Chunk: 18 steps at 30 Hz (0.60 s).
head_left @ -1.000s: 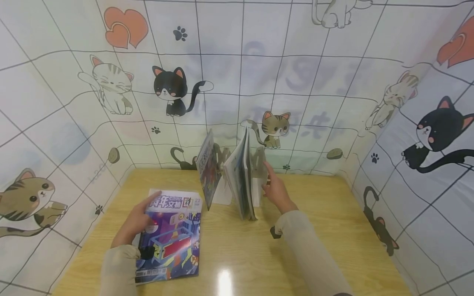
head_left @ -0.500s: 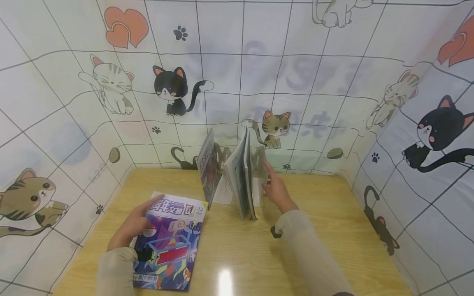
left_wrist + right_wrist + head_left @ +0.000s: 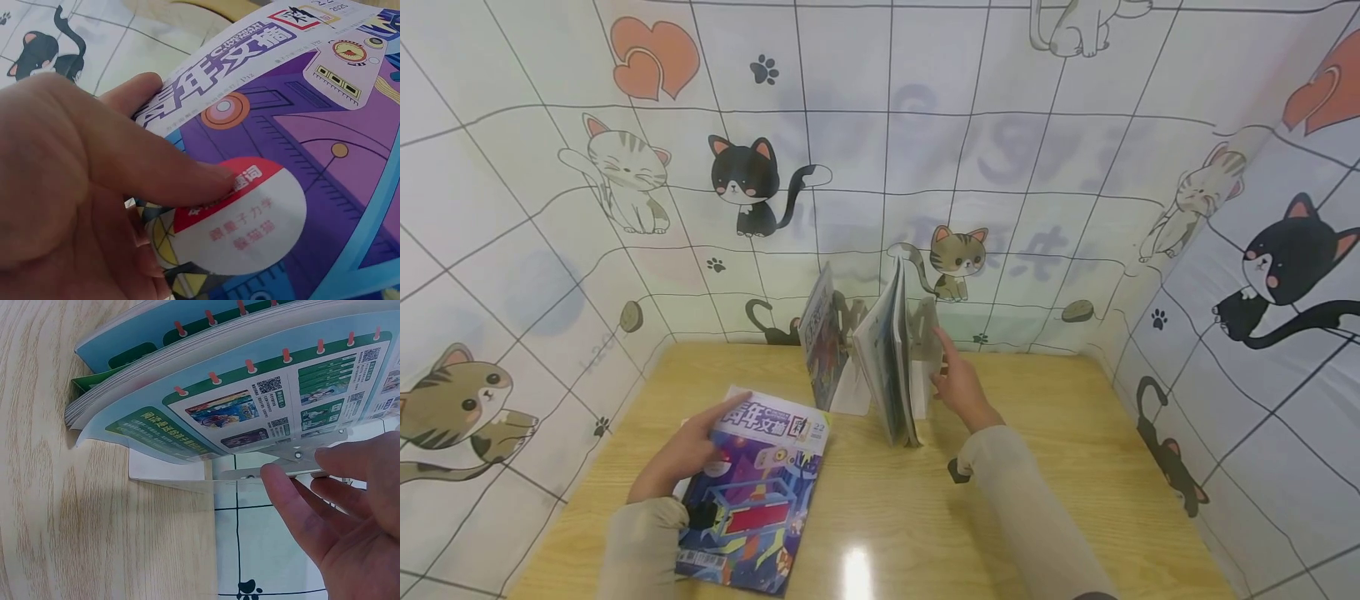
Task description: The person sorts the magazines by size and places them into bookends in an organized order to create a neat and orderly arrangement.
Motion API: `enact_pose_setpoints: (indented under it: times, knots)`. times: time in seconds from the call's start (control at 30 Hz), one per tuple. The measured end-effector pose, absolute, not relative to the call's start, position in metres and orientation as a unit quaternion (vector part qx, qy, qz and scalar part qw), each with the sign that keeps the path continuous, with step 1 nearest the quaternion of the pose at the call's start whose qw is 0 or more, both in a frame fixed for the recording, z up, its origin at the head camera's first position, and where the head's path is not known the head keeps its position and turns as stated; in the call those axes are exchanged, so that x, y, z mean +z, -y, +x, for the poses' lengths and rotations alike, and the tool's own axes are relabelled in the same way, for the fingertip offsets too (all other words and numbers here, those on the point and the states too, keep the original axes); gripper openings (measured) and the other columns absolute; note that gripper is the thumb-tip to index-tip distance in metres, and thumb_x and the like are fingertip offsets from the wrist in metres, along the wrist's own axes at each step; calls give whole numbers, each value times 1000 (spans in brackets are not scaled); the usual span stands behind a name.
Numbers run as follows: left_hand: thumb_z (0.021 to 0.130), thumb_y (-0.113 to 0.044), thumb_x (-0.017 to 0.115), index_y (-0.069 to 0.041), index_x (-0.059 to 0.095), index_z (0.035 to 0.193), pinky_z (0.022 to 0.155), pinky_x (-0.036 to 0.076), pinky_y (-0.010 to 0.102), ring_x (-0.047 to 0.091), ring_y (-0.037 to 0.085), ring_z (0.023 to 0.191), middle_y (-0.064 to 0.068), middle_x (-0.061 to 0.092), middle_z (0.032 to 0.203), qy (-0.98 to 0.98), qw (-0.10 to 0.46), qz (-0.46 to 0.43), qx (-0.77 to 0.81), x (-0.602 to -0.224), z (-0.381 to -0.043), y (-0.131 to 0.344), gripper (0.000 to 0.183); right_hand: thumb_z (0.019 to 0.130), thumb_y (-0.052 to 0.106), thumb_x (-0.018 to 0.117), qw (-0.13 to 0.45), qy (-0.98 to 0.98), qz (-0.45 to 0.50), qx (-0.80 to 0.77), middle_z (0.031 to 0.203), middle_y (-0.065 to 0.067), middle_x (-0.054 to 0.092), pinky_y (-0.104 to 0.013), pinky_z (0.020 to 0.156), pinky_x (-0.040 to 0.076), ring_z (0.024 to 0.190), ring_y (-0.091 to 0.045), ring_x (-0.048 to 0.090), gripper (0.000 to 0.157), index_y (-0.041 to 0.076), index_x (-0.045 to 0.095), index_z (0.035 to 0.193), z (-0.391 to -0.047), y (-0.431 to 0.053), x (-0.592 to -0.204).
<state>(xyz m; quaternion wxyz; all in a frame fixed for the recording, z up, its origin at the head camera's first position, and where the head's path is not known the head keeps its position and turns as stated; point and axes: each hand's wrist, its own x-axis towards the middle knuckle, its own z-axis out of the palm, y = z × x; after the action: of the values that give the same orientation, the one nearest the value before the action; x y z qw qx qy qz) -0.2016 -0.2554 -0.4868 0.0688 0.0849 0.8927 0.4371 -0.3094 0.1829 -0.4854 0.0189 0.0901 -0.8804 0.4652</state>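
Note:
At the left of the head view my left hand holds a purple magazine with a white title band. In the left wrist view the thumb presses on the cover beside a red-and-white round label, while other fingers go beneath the edge. My right hand grips the right upright of a pale bookend, thumb and fingers at its edge in the right wrist view. Several magazines stand together against that upright, slightly fanned, with blue-green back covers. Another magazine leans at the bookend's left side.
A light wood table carries everything. Behind and at both sides rise white gridded curtains printed with cartoon cats. Part of the bookend's white base shows between the standing magazines.
The purple magazine has turned clockwise and shifted right with my left hand, its top right corner now closer to the bookend. My right hand and the standing magazines have stayed in place.

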Motion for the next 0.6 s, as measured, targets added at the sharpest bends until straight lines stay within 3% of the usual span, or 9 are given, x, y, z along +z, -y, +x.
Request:
enact_pose_setpoints:
  times: [0.4, 0.6]
  knots:
    - [74, 19, 62, -28, 33, 153, 88, 49, 59, 54, 43, 114, 26, 41, 145, -912, 29, 105, 395, -466, -191, 240, 96, 89, -11, 60, 22, 881, 91, 463, 135, -31, 46, -37, 63, 59, 111, -44, 58, 92, 38, 17, 154, -309, -181, -485]
    - [76, 18, 64, -34, 30, 153, 86, 50, 59, 52, 47, 117, 24, 42, 145, -919, 9, 110, 378, -454, -186, 231, 99, 89, -12, 59, 23, 879, 89, 469, 135, -31, 46, -43, 66, 59, 111, -44, 58, 90, 33, 18, 155, -309, -181, -485]
